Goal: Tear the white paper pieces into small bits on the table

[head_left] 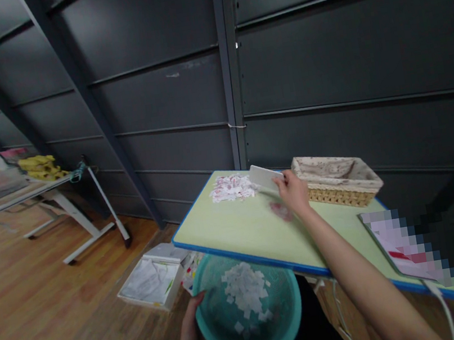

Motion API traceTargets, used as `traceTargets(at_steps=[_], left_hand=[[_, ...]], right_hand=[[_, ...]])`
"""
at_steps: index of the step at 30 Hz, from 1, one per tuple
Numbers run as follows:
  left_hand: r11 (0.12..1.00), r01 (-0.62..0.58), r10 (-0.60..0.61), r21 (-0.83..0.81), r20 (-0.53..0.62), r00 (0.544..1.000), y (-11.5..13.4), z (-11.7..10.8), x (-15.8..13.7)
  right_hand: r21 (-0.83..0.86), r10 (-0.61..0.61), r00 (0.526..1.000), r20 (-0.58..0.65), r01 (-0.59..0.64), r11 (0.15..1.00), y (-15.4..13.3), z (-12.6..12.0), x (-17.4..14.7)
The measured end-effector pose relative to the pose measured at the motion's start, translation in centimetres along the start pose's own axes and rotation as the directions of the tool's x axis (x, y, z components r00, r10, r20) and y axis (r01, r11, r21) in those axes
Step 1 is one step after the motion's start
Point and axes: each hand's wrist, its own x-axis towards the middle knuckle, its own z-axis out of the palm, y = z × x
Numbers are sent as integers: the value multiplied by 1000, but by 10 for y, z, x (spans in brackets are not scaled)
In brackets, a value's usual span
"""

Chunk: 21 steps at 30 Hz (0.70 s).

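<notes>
My left hand (pixel 193 318) grips the left rim of a round teal plastic basket (pixel 289 308), held below the near edge of the table (pixel 236 228). Small white square paper pieces (pixel 246 292) lie in a heap inside it. Over the tabletop, my right hand (pixel 293 189) is closed on a flat white plate-like scraper (pixel 264 177). The scraper's far end is beside a spread pile of white and pinkish paper scraps (pixel 232 187). A blurred reddish patch (pixel 281 211) shows on the table below my right hand; I cannot tell what it is.
A cloth-lined wicker basket (pixel 337 193) stands right of my right hand. A tablet-like device (pixel 396 247) with a cable rests at the table's right. On the floor is a white box (pixel 152 280). Another table (pixel 12 193) bears yellow items (pixel 43 168). Dark wall panels (pixel 156 95) rise behind.
</notes>
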Motion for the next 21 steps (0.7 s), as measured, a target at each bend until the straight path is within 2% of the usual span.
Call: traceTargets(at_steps=[4,8,11,17,21], left_hand=[[1000,17,-17,14,-2,1000,0,0,-1],[999,17,-16,34,-27,1000,3,7,-8],[999,25,-23,28,-70,997,4,11,-11],[996,26,-24,80,-30,999,1,5,-7],[998,16,-14,56,-29,999,1,3,-6]], right_hand=[[-167,-66,995,70,77,983,-2,0,-3],[-248,-84,985,151,120,961,-1,5,-5],[-270,-72,979,192,123,955,-1,8,-5],[-247,-56,972,227,113,962,0,11,-5],[-247,-57,970,236,117,962,0,12,-4]])
